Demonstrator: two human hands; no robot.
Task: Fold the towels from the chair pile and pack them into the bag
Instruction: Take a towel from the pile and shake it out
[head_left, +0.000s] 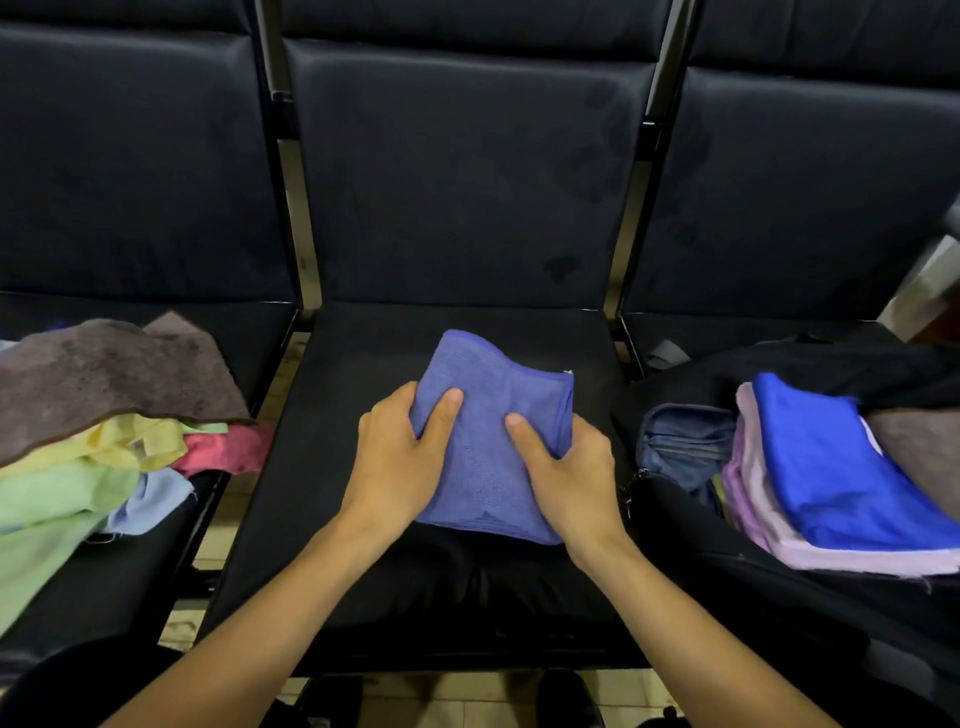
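Head view shows both hands, left hand (400, 457) and right hand (561, 467), gripping the folded periwinkle towel (488, 415) on the middle seat (363, 571), seemingly mid-fold; next, carrying it right into the black bag (727, 545).

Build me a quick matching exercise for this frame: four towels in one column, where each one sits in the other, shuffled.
Things:
1. periwinkle towel
2. brown towel
3. bright blue towel
4. pink towel

Places:
A. top of the pile on the left seat
B. top of the folded stack in the bag
C. middle seat, gripped by the left hand and the right hand
D. peeking out under the left pile's right edge

Pairs: 1-C, 2-A, 3-B, 4-D
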